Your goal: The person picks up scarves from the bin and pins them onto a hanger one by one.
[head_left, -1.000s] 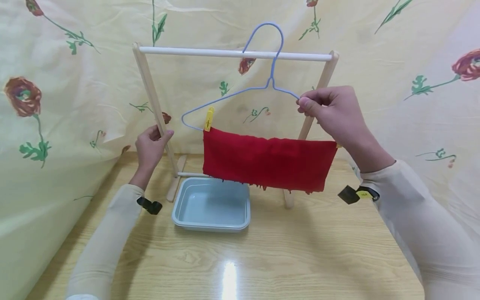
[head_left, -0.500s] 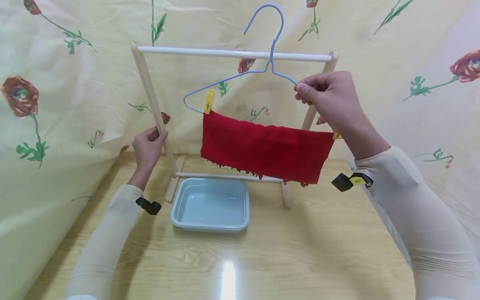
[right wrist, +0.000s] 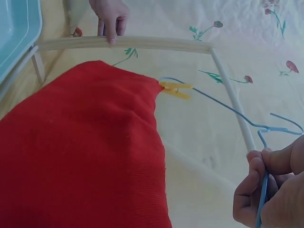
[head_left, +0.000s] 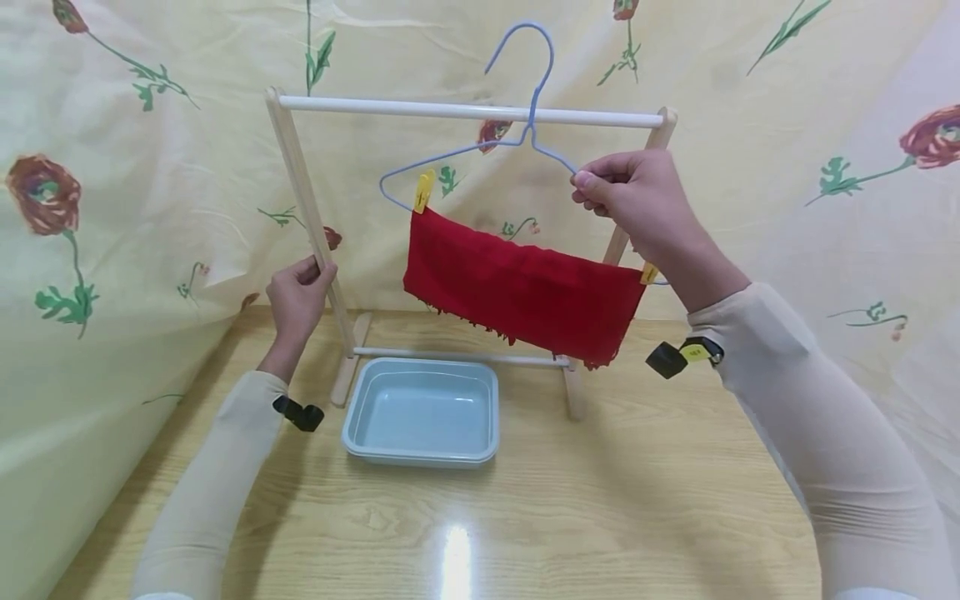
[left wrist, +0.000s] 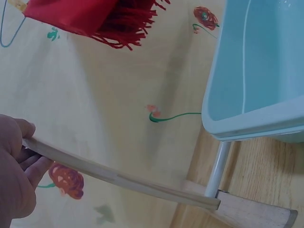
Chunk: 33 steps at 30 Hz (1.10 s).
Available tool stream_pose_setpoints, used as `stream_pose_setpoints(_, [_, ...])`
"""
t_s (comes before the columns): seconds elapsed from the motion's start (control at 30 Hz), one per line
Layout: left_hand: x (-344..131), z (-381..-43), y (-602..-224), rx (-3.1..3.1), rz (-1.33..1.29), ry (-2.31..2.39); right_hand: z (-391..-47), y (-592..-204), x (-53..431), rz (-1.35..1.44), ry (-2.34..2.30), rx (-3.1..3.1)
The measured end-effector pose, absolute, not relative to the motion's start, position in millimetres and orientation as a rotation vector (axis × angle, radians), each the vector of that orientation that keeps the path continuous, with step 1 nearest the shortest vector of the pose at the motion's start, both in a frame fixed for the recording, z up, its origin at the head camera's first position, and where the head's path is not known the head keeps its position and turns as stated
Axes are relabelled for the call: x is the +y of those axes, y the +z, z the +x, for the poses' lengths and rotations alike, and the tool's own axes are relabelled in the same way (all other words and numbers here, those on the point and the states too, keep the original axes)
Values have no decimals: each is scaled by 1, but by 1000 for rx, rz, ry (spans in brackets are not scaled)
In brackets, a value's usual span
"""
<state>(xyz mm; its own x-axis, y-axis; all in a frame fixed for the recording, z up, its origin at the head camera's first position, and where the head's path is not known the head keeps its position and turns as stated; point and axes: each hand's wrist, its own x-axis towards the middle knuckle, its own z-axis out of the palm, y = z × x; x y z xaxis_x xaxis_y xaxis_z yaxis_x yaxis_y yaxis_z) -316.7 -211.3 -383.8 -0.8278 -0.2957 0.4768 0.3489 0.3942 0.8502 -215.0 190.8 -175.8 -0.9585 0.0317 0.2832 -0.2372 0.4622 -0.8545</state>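
My right hand (head_left: 637, 196) pinches the right shoulder of a blue wire hanger (head_left: 457, 153) in front of the rack. A red fringed cloth (head_left: 525, 287) hangs from the hanger, with a yellow clothespin (head_left: 423, 191) at its left corner and another yellow clothespin (head_left: 649, 272) at its right. In the head view the hanger's hook rises above the rack's white top bar (head_left: 375, 106), clear of it. My left hand (head_left: 297, 298) grips the left wooden post (head_left: 300, 175) of the rack between thumb and fingers; the left wrist view shows this grip too.
A light blue basin (head_left: 420, 408) stands on the wooden table (head_left: 600, 500), in front of the rack's lower bar (head_left: 465, 356). Behind the rack hangs a flowered cloth backdrop (head_left: 187, 50). The rack's right post (head_left: 660, 133) is partly behind my right hand.
My right hand has lifted the hanger, so its hook has come up off the top bar, then shifted it left. The cloth now slants down to the right. My left hand stays on the post.
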Motion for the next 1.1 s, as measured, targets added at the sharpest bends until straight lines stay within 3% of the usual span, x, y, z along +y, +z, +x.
stream_pose_setpoints(1.1, [-212,-319,-384,-2096,-50,-1468,-248,-218,161,78,1569,-2464])
